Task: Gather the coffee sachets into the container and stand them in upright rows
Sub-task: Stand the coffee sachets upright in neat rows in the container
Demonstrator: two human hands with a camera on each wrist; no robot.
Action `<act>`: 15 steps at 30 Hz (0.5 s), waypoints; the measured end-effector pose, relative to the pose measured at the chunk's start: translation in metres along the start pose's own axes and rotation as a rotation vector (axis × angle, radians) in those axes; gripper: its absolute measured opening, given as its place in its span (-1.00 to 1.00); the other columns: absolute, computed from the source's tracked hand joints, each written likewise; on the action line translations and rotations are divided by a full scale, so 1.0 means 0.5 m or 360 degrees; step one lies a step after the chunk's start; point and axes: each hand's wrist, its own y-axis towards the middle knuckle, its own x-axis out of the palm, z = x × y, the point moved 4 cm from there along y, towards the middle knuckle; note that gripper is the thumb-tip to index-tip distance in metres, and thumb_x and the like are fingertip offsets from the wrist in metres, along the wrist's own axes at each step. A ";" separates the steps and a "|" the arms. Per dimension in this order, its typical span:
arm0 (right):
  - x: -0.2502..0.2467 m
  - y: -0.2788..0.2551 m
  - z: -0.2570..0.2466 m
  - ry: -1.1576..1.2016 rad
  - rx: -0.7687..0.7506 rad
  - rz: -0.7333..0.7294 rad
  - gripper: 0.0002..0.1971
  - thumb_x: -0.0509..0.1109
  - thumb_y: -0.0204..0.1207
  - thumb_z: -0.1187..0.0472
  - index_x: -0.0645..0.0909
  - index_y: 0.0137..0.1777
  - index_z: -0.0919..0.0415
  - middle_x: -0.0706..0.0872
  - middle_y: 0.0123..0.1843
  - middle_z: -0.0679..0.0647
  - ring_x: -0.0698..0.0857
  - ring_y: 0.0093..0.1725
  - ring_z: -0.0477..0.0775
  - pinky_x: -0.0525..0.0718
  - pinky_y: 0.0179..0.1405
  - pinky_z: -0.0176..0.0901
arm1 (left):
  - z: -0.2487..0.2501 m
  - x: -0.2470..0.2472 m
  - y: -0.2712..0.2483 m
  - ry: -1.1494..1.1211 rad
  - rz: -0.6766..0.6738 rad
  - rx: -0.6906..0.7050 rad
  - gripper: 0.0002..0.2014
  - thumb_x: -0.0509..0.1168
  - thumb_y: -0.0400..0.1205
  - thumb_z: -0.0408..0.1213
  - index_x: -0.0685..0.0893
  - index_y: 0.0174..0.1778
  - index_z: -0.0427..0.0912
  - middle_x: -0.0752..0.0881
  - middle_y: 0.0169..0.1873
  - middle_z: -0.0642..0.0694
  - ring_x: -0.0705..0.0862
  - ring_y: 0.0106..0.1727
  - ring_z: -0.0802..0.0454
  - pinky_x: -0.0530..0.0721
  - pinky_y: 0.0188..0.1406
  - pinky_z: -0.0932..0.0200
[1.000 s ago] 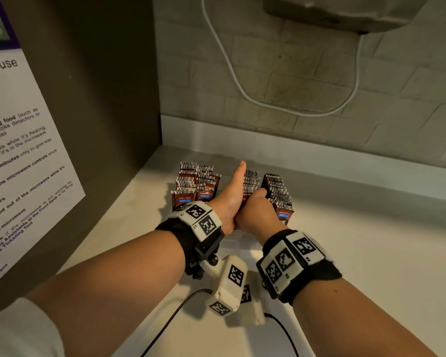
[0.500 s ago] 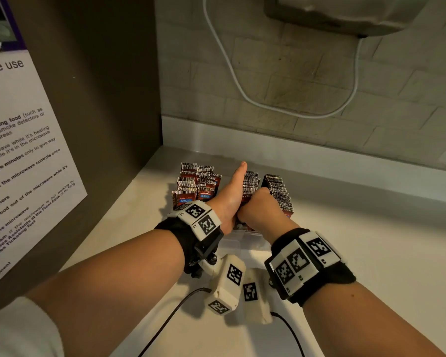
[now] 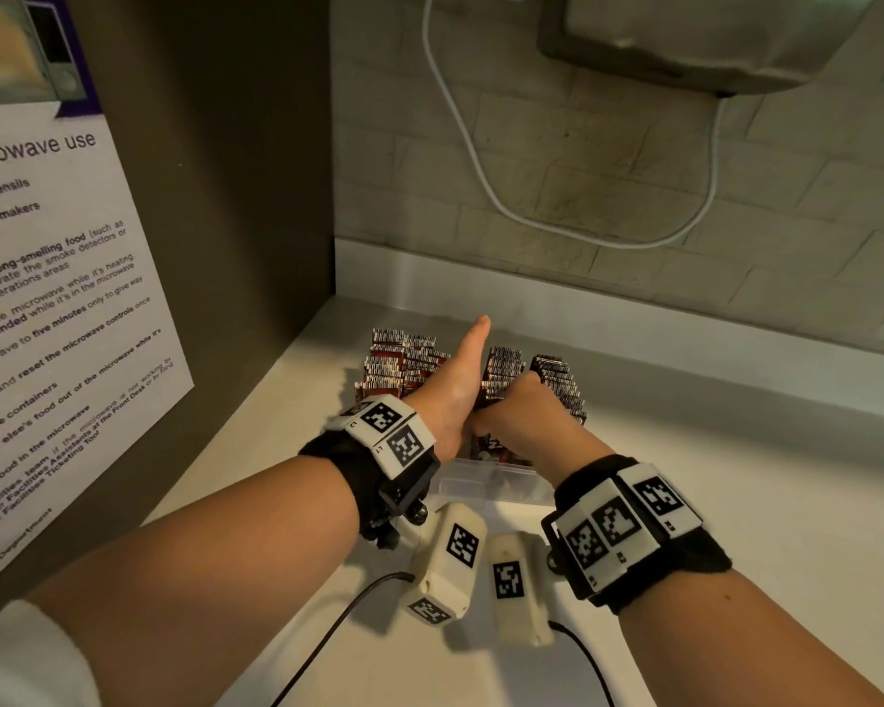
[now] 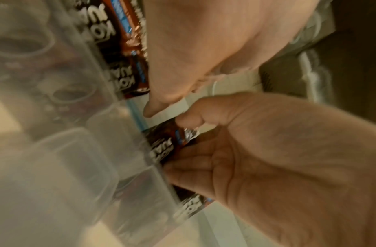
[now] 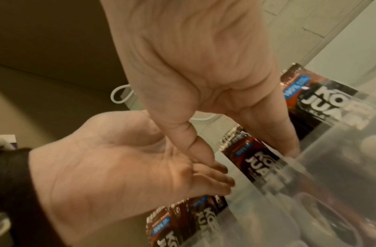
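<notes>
A clear plastic container (image 3: pixel 486 484) sits on the white counter and holds brown coffee sachets standing in rows: left rows (image 3: pixel 399 359), a middle row (image 3: pixel 503 364) and a right row (image 3: pixel 557 380). My left hand (image 3: pixel 455 385) stands on edge with the thumb up and straight fingers, pressed between the left rows and the middle row. My right hand (image 3: pixel 511 405) reaches down into the container. In the right wrist view its thumb (image 5: pixel 195 147) and fingers (image 5: pixel 286 142) straddle a middle-row sachet (image 5: pixel 248 150) and grip it. My fingertips are hidden among the packs.
A dark cabinet side (image 3: pixel 236 196) with a microwave notice (image 3: pixel 47 298) closes off the left. The tiled wall behind carries a white cable (image 3: pixel 481 160) and a grey appliance (image 3: pixel 710 33). White counter (image 3: pixel 736 502) stretches to the right of the container.
My right forearm has swung slightly right and the right hand has sunk a little deeper over the middle row. The left hand has stayed in place.
</notes>
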 end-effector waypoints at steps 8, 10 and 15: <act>-0.063 -0.067 -0.065 0.0105 -0.0412 0.0369 -0.51 0.40 0.52 0.28 0.32 0.40 0.31 0.50 -0.05 0.08 0.52 -0.23 -0.01 0.51 -0.35 -0.24 | 0.110 -0.130 -0.061 0.0244 0.0566 0.0738 -0.83 0.27 0.67 -0.23 0.58 0.18 -0.08 0.65 0.10 -0.03 0.62 0.25 -0.04 0.53 0.18 0.12; -0.066 -0.080 -0.091 0.0247 -0.0567 0.0477 -0.46 0.38 0.53 0.30 0.32 0.49 0.25 0.54 -0.01 0.07 0.52 -0.28 -0.11 0.54 -0.23 -0.19 | 0.113 -0.172 -0.071 0.0347 0.0740 0.0786 -0.79 0.27 0.64 -0.31 0.61 0.19 -0.06 0.64 0.00 0.06 0.64 0.07 0.09 0.53 -0.10 0.26; 0.029 -0.053 -0.118 0.0145 -0.0514 0.0057 -0.39 0.41 0.48 0.36 0.24 0.49 0.22 0.57 0.01 0.07 0.65 -0.12 0.03 0.53 -0.46 -0.31 | 0.033 -0.217 -0.057 0.0650 0.0631 0.0512 -0.45 0.26 0.64 -0.41 0.35 0.56 -0.05 0.59 0.20 -0.02 0.58 -0.08 0.15 0.54 -0.27 0.29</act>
